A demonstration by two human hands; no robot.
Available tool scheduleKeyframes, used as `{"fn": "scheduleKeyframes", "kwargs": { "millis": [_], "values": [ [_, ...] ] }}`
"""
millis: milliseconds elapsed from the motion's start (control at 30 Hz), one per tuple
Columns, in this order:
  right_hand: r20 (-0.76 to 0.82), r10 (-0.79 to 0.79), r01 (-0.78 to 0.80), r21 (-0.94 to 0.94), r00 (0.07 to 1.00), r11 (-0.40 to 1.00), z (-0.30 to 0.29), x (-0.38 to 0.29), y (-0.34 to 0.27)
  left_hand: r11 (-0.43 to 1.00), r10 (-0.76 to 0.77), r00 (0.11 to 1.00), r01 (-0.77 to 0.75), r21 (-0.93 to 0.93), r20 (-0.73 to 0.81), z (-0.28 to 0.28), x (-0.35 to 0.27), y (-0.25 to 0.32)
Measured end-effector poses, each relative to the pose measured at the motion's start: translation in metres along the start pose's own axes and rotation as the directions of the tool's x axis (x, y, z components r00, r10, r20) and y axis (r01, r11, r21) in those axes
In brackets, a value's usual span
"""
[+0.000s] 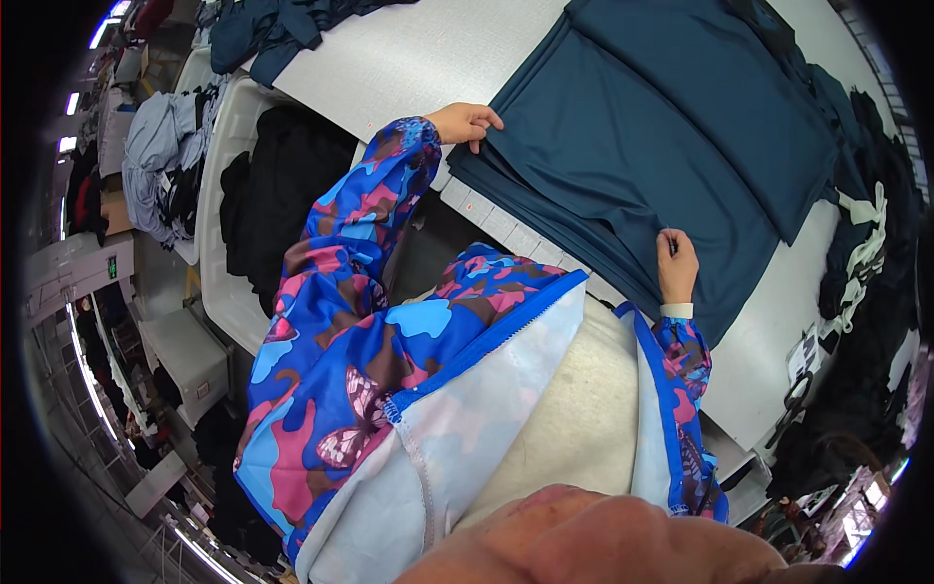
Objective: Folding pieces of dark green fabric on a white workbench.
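Dark teal-blue cloth pieces [642,139] lie stacked in layers on the table before me, their near edges overlapping. At the stack's left corner, my left hand [463,124] pinches the edge of the top layer between thumb and fingers. My right hand [677,266] is closed on a raised fold of the same cloth near the front edge. Something small and dark shows between its fingers, too little of it to name. Between the two hands, the top layer stands slightly off the layers below and is wrinkled.
The pale table [408,62] has a front edge close to my body. More dark blue cloth [266,36] lies at its far left. A white plastic bin [222,248] with black cloth stands at left. Scissors [795,394] and dark garments [861,241] are at right.
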State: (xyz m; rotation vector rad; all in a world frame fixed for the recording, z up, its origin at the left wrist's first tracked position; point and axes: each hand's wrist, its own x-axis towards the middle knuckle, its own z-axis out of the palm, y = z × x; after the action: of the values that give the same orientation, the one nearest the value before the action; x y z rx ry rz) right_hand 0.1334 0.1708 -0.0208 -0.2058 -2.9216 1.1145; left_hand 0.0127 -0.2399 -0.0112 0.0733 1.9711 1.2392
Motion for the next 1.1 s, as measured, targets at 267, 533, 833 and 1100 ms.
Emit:
{"fn": "scheduleKeyframes", "kwargs": {
  "millis": [267, 533, 833, 1100],
  "values": [
    [0.126, -0.090, 0.090, 0.002, 0.988, 0.996, 0.027, -0.002, -0.019, 0.970, 0.011, 1.000, -0.009, 0.242, -0.007, 0.005, 0.015, -0.025],
    [0.166, -0.132, 0.132, 0.011, 0.977, 0.991, 0.037, -0.010, -0.019, 0.746, 0.362, 0.932, -0.279, 0.605, -0.016, 0.022, 0.009, -0.020],
    [0.199, -0.056, 0.026, 0.149, 0.978, 0.988, 0.038, -0.005, -0.005, 0.746, 0.520, 0.830, -0.325, 0.581, -0.203, 0.032, 0.013, 0.002],
    [0.182, -0.029, -0.064, 0.485, 0.983, 0.872, 0.025, 0.035, -0.065, 0.845, 0.239, 0.933, -0.336, -0.417, -0.269, 0.072, 0.017, 0.065]
  ]
}}
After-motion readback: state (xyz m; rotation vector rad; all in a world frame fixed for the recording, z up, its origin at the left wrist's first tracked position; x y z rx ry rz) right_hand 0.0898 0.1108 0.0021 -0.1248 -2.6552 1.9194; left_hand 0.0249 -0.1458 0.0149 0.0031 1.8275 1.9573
